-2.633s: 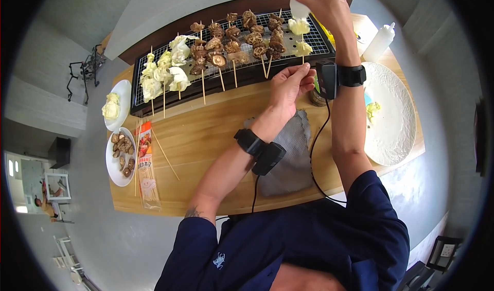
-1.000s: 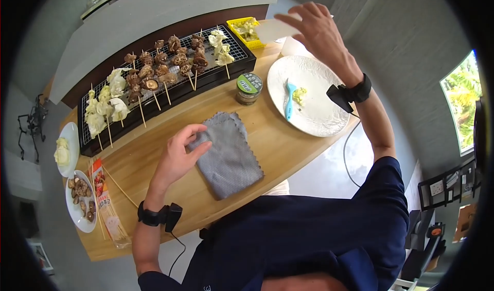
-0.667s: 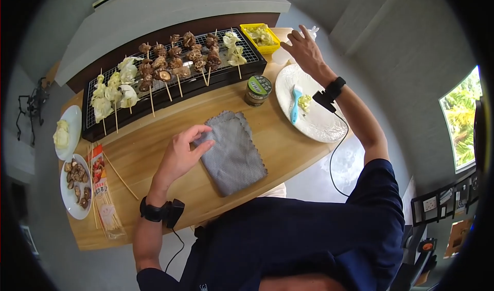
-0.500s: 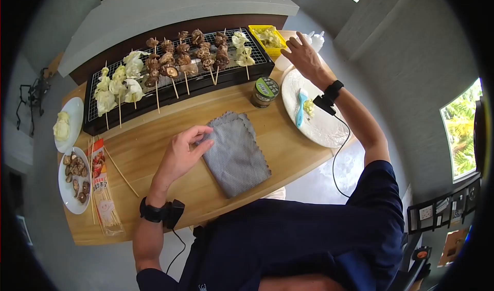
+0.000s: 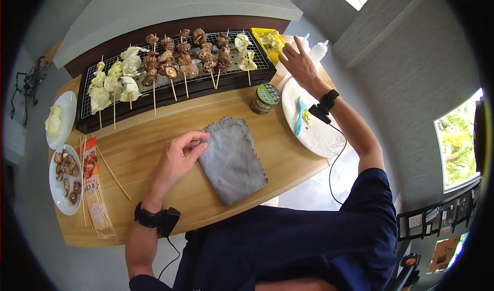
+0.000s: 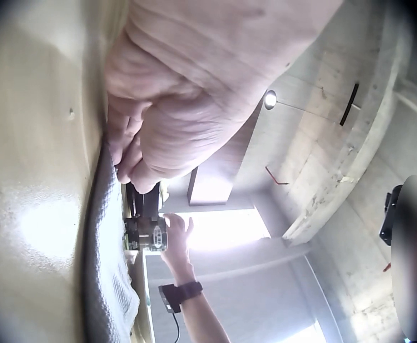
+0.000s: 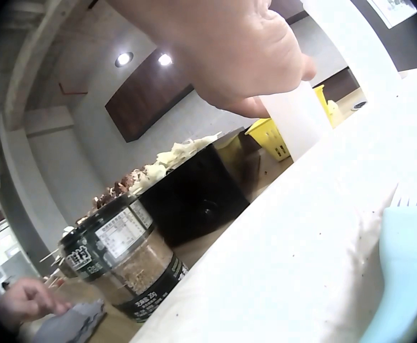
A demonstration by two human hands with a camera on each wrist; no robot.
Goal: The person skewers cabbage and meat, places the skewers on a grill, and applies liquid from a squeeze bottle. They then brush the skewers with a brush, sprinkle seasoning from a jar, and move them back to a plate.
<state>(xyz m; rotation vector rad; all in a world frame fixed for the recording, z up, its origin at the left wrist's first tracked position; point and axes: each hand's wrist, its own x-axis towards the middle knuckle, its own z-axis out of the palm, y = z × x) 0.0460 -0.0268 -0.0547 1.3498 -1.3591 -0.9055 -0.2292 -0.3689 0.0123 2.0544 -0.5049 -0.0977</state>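
My right hand [image 5: 300,67] grips a white squeeze bottle [image 7: 301,121] that stands upright beyond the big white plate [image 5: 319,139]. Thumb and fingers lie on either side of it; the palm hides much of its body. A second white squeeze bottle [image 5: 318,50] stands right beside it. On the plate lies a light blue basting brush [image 5: 299,118] with a scrap of cabbage. My left hand [image 5: 177,160] rests with loosely curled fingers at the left edge of a folded grey cloth [image 5: 234,162]; its fingertips are right at the cloth in the left wrist view.
A black grill [image 5: 177,93] holds several mushroom and cabbage skewers. A seasoning jar [image 5: 265,99] stands between grill and plate. Behind is a yellow basket [image 5: 266,44] of cabbage. At left are a cabbage plate [image 5: 63,106], a mushroom plate [image 5: 65,198] and a skewer packet [image 5: 96,193].
My right hand has carried the squeeze bottle from over the cabbage skewer to the back right, setting it upright. My left hand has moved from the skewer to the cloth.
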